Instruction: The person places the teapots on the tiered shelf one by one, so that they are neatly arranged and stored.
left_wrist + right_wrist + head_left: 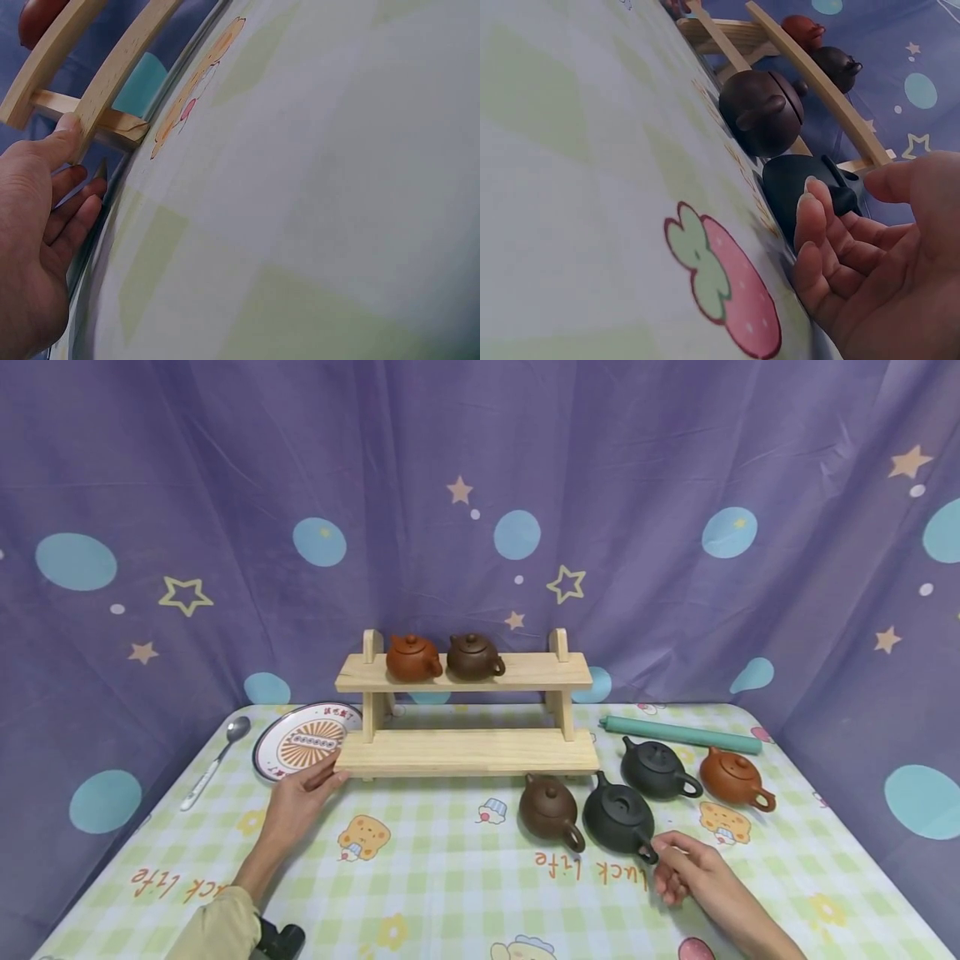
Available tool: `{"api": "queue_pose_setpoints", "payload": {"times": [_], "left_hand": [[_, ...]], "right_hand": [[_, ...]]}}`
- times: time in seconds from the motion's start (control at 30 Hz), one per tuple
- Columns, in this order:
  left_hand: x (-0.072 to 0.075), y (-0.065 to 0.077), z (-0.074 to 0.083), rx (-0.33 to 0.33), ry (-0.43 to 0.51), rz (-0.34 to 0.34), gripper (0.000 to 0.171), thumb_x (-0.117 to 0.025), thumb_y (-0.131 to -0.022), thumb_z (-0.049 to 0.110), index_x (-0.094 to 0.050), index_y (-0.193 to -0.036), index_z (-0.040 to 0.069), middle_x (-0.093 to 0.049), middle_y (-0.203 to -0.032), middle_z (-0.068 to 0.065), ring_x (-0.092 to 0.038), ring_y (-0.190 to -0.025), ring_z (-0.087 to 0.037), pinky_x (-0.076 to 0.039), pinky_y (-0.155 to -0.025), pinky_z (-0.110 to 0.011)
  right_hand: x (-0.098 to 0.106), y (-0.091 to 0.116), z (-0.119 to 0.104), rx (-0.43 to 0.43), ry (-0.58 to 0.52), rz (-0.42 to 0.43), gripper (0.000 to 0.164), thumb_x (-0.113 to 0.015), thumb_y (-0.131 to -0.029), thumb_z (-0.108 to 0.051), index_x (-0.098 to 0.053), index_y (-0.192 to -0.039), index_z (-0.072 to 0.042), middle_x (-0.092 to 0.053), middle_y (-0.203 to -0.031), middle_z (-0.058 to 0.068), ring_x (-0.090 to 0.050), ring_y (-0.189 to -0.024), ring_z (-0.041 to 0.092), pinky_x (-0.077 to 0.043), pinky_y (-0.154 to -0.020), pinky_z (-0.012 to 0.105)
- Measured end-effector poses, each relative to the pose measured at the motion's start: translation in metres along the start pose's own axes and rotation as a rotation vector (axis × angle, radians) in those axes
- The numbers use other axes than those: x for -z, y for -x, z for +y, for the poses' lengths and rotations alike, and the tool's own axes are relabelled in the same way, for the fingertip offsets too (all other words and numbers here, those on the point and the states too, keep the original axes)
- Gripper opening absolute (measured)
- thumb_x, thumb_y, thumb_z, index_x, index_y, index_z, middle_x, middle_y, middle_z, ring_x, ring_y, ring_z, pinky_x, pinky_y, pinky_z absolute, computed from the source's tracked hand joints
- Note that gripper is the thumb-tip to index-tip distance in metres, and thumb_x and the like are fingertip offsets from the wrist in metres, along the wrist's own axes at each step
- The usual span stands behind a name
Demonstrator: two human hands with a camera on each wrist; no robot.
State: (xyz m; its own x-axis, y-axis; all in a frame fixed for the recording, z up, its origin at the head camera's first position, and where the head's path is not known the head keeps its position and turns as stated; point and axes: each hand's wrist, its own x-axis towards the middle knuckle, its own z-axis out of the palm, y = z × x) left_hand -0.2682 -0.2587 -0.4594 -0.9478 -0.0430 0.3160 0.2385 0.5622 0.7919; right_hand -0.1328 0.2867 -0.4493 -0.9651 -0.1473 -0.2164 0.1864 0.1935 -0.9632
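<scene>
A two-tier wooden shelf (465, 752) stands at the table's back, carrying a reddish-brown teapot (411, 660) and a dark brown teapot (472, 658) on its upper board. My left hand (296, 802) holds the left end of the lower board, thumb on the wood and fingers beneath it (45, 202). Before the shelf's right side sit another brown teapot (549, 810) and a black teapot (618, 817). My right hand (693, 868) is at that black teapot's handle, fingers loosely bent. In the right wrist view a gap shows between thumb and fingers, around the handle (844, 199).
Farther right are a second black teapot (656, 768) and an orange-brown teapot (737, 778), with a rolled green stick-like thing (682, 734) behind them. A patterned plate (270, 745) and a spoon (217, 764) lie left of the shelf. A purple curtain (637, 460) hangs behind.
</scene>
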Motion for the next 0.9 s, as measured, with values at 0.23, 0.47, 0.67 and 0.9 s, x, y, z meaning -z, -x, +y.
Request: {"api": "queue_pose_setpoints", "payload": {"times": [0.23,0.47,0.67,0.9], "left_hand": [[0.000,0.000,0.000,0.011,-0.001,0.000,0.052,-0.073,-0.100,0.024,-0.058,-0.142,-0.002,-0.065,-0.130,-0.021,-0.066,-0.116,-0.036,-0.047,-0.083,-0.004],[0.000,-0.001,0.001,0.021,-0.007,0.000,0.053,-0.073,-0.100,0.025,-0.057,-0.142,-0.002,-0.064,-0.131,-0.021,-0.066,-0.117,-0.036,-0.047,-0.083,-0.004],[0.000,0.000,0.001,0.041,-0.008,-0.008,0.053,-0.073,-0.100,0.025,-0.056,-0.143,-0.002,-0.063,-0.133,-0.022,-0.066,-0.118,-0.037,-0.047,-0.083,-0.003],[0.000,0.000,0.001,0.029,-0.005,-0.007,0.053,-0.073,-0.100,0.024,-0.057,-0.143,-0.002,-0.064,-0.132,-0.022,-0.066,-0.118,-0.037,-0.046,-0.083,-0.003]], "right_hand": [[-0.003,-0.002,-0.001,0.015,0.027,-0.023,0.042,-0.046,-0.113,-0.028,-0.056,-0.124,0.012,-0.064,-0.078,0.009,-0.060,-0.063,0.015,-0.051,-0.055,0.024],[-0.006,-0.003,-0.004,0.010,0.069,-0.012,0.042,-0.046,-0.113,-0.031,-0.059,-0.117,0.009,-0.063,-0.076,0.009,-0.057,-0.061,0.015,-0.049,-0.053,0.025],[-0.010,-0.004,-0.006,-0.002,0.091,0.024,0.044,-0.047,-0.112,-0.035,-0.060,-0.111,0.006,-0.062,-0.075,0.008,-0.055,-0.059,0.014,-0.048,-0.051,0.025],[-0.012,-0.004,-0.005,0.008,0.099,0.049,0.043,-0.047,-0.112,-0.035,-0.061,-0.108,0.005,-0.062,-0.075,0.009,-0.055,-0.059,0.015,-0.047,-0.050,0.025]]}}
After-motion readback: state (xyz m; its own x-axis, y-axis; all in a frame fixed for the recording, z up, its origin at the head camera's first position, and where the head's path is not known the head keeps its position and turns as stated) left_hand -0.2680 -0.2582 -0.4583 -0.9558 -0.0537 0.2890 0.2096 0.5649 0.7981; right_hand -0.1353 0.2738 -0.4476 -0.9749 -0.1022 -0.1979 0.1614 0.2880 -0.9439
